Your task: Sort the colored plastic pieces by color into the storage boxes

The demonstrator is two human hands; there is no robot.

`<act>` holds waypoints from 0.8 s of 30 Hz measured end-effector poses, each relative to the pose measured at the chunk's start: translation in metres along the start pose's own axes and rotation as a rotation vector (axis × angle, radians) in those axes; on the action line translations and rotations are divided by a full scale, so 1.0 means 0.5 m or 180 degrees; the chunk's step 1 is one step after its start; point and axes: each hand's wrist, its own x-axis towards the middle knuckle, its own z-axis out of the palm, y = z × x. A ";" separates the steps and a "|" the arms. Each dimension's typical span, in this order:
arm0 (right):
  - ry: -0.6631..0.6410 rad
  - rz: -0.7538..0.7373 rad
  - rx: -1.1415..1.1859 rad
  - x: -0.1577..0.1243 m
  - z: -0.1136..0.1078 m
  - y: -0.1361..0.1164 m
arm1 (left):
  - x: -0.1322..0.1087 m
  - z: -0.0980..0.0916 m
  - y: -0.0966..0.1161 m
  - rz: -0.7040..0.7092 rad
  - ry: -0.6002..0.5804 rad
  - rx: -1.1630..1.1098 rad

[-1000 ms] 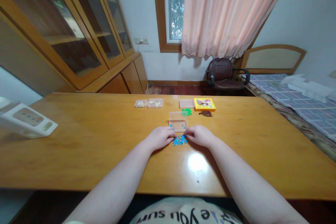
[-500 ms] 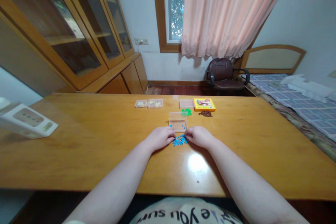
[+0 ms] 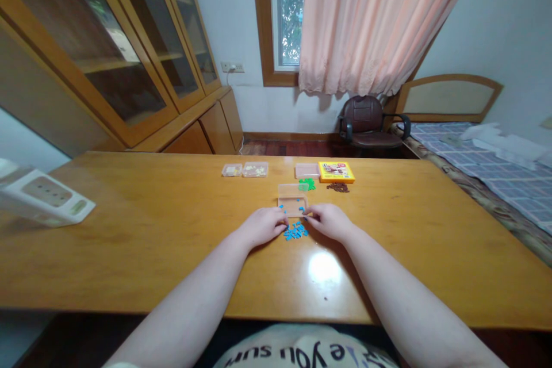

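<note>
A small pile of blue plastic pieces lies on the wooden table between my two hands. My left hand rests palm down with its fingers curled at the pile's left edge. My right hand sits a little farther forward, fingertips pinched together at the near right corner of a small clear plastic box. A few blue pieces lie in that box. What the pinch holds is too small to make out.
Farther back stand two small clear boxes with pale pieces, another clear box, a yellow packet, green pieces and brown pieces. A white box lies at the left edge. A chair and bed stand behind.
My right hand has moved slightly forward from the blue pile toward the clear box's corner. My left hand has stayed put.
</note>
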 end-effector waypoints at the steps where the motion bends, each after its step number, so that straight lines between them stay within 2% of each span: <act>1: -0.0105 -0.0095 0.0035 -0.001 0.001 0.000 | 0.000 -0.001 0.001 -0.0020 0.0001 0.0011; 4: -0.0392 -0.0269 0.0075 -0.004 0.002 0.000 | 0.001 -0.003 0.003 -0.0054 0.0005 0.0044; 7: -0.0510 -0.0357 0.0041 -0.004 0.002 0.000 | 0.000 -0.007 0.005 -0.0099 0.0017 0.0034; 15: -0.0578 -0.0325 -0.0042 -0.001 0.001 0.006 | -0.014 -0.031 0.009 -0.0156 -0.0128 -0.0129; 24: -0.0504 -0.0232 -0.0153 -0.001 -0.003 0.006 | -0.015 -0.031 0.010 -0.0088 -0.0220 -0.0151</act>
